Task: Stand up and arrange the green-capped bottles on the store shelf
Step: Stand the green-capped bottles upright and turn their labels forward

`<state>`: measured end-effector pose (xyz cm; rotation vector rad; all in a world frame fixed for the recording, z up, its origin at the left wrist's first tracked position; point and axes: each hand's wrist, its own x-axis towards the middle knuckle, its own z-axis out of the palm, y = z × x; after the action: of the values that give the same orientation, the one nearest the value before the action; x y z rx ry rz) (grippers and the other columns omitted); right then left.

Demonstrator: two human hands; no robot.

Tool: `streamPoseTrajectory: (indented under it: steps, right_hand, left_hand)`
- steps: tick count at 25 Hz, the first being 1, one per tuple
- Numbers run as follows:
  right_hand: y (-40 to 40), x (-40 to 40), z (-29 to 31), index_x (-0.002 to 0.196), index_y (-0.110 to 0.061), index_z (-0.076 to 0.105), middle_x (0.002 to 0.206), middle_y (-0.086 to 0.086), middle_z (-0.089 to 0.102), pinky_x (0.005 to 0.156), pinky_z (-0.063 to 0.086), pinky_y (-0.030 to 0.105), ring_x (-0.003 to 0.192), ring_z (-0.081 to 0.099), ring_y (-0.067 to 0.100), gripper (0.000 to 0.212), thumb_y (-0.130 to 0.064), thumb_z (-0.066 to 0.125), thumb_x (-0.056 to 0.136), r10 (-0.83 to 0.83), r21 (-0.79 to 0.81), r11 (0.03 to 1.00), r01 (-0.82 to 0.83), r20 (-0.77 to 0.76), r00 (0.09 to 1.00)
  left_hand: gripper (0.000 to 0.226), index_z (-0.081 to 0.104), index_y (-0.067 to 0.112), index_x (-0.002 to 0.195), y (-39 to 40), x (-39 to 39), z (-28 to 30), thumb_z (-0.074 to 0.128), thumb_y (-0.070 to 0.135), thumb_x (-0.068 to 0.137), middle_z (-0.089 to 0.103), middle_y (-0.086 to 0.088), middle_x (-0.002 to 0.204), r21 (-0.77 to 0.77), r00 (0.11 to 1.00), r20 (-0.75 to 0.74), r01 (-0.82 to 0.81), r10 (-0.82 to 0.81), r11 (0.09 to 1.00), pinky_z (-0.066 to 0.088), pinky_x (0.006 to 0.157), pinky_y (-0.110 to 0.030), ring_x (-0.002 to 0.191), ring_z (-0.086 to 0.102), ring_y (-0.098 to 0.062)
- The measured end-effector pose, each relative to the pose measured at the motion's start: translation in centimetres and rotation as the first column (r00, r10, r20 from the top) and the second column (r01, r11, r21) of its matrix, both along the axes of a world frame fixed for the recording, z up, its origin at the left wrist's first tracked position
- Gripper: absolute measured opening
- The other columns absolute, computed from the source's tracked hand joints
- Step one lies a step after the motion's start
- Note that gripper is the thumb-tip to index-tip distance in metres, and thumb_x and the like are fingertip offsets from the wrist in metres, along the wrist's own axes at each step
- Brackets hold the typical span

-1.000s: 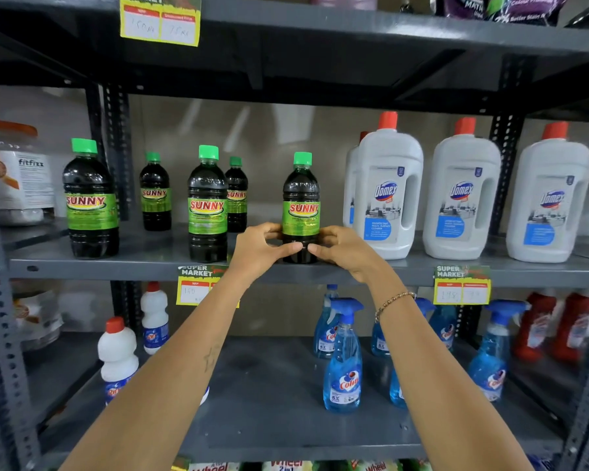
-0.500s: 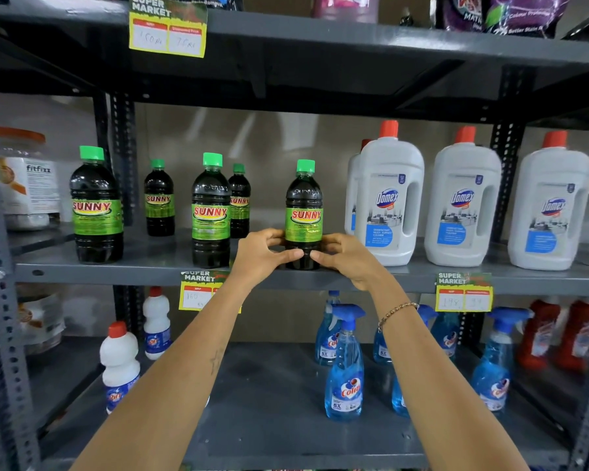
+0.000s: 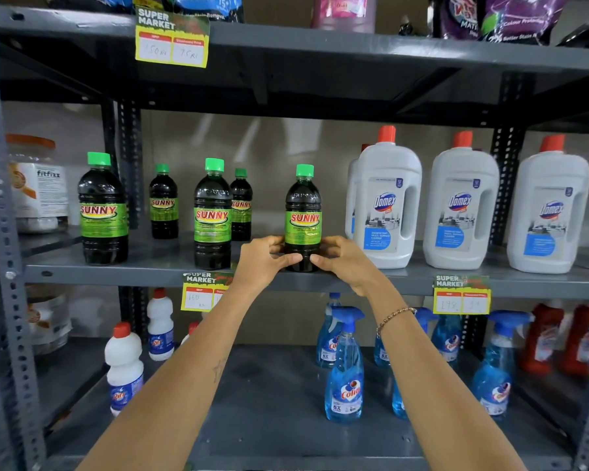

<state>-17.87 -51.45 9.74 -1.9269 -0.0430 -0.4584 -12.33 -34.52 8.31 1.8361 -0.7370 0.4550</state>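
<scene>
Several dark green-capped SUNNY bottles stand upright on the grey middle shelf (image 3: 157, 271). The rightmost bottle (image 3: 303, 212) stands at the shelf's front edge, and both hands grip its base: my left hand (image 3: 264, 261) from the left, my right hand (image 3: 346, 261) from the right. Two more stand in front, a large bottle (image 3: 103, 212) at the far left and another bottle (image 3: 213, 215) in the middle. Two smaller bottles stand behind, one (image 3: 164, 203) left of the middle bottle and one (image 3: 241, 207) half hidden by it.
Three white Domex jugs (image 3: 386, 205) with red caps stand right of the held bottle, the nearest almost touching my right hand. Blue spray bottles (image 3: 344, 372) and white bottles (image 3: 124, 365) fill the shelf below. Price tags (image 3: 461, 295) hang from the shelf edges.
The view has shifted slightly downward in the frame as the head moved. Both hands stay on the rightmost bottle's base, which remains in about the same spot on the shelf.
</scene>
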Motion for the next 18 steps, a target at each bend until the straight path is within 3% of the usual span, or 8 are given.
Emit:
streamPoseTrajectory:
  steps: [2,4,6,8,11,14,16,18]
  right_hand:
    - [0.5,-0.3,-0.3,0.129,-0.006,0.048,0.113,0.006,0.06,0.091,0.047,0.028,0.103,0.056,0.015,0.046,-0.011,0.067,0.087,-0.108,-0.029,0.994,0.109,0.03,0.994]
    - [1.0,-0.7,-0.8,0.119,-0.008,0.054,0.098,0.001,0.059,0.08,0.046,0.023,0.093,0.056,0.014,0.033,-0.014,0.065,0.088,-0.266,-0.042,0.962,0.271,0.098,0.959]
    - [1.7,-1.0,-1.2,0.103,-0.008,0.059,0.087,-0.001,0.059,0.072,0.045,0.02,0.084,0.056,0.014,0.014,-0.009,0.06,0.089,-0.388,0.007,0.918,0.397,0.233,0.892]
    - [2.9,-1.7,-1.3,0.092,-0.009,0.059,0.085,0.003,0.062,0.067,0.045,0.016,0.077,0.056,0.015,0.007,-0.003,0.055,0.089,-0.434,0.078,0.896,0.437,0.362,0.825]
    - [6.0,-2.4,-1.0,0.086,-0.014,0.055,0.088,0.008,0.065,0.065,0.043,0.013,0.072,0.057,0.014,0.014,-0.001,0.055,0.088,-0.38,0.1,0.918,0.384,0.496,0.781]
    - [9.4,-2.2,-0.3,0.091,-0.015,0.055,0.079,-0.002,0.062,0.071,0.05,0.016,0.071,0.061,0.012,0.011,-0.004,0.056,0.09,-0.209,0.011,0.972,0.234,0.498,0.842]
    - [11.5,-1.1,0.2,0.098,-0.013,0.057,0.08,-0.004,0.062,0.082,0.056,0.029,0.076,0.063,0.015,0.009,-0.006,0.057,0.091,-0.141,0.028,0.989,0.143,0.423,0.895]
    - [13.6,0.3,0.7,0.111,-0.008,0.059,0.098,0.002,0.065,0.09,0.054,0.034,0.091,0.062,0.017,0.02,-0.012,0.06,0.092,-0.12,0.053,0.993,0.108,0.327,0.937]
  left_hand:
    - [0.05,0.062,0.005,0.122,-0.2,-0.5,-0.5,0.076,0.022,0.077,0.068,-0.012,0.115,-0.014,0.999,0.041,-0.031,0.031,0.999,0.047,0.08,-0.009,0.1,0.065,-0.014]
    - [0.048,0.061,0.003,0.123,-0.1,-1.0,-0.9,0.075,0.019,0.08,0.068,-0.012,0.113,-0.039,0.991,0.06,-0.114,0.116,0.993,0.045,0.08,-0.012,0.1,0.066,-0.018]
    - [0.042,0.063,0.003,0.119,0.7,-1.3,-1.3,0.074,0.019,0.081,0.071,-0.012,0.107,-0.101,0.979,0.076,-0.181,0.189,0.978,0.046,0.082,-0.015,0.096,0.067,-0.017]
    - [0.028,0.069,0.004,0.106,2.3,-1.7,-1.4,0.073,0.018,0.082,0.073,-0.008,0.094,-0.174,0.96,0.143,-0.217,0.243,0.961,0.045,0.075,-0.007,0.084,0.067,-0.012]
    - [0.016,0.07,0.006,0.092,6.1,-2.2,-1.3,0.072,0.019,0.083,0.072,-0.004,0.081,-0.298,0.908,0.249,-0.26,0.338,0.918,0.042,0.068,-0.003,0.07,0.062,-0.004]
    - [0.026,0.062,0.006,0.1,9.5,-1.6,-1.0,0.069,0.026,0.086,0.064,-0.002,0.09,-0.441,0.865,0.244,-0.304,0.439,0.844,0.048,0.073,-0.014,0.075,0.059,-0.006]
    - [0.041,0.057,0.003,0.114,11.4,-0.3,-0.6,0.068,0.03,0.086,0.06,-0.006,0.106,-0.399,0.876,0.173,-0.355,0.45,0.845,0.05,0.083,-0.028,0.092,0.06,-0.017]
    - [0.058,0.047,0.001,0.131,12.7,1.2,-0.2,0.067,0.032,0.086,0.055,-0.013,0.127,-0.23,0.931,0.045,-0.344,0.363,0.91,0.045,0.096,-0.035,0.114,0.055,-0.026]
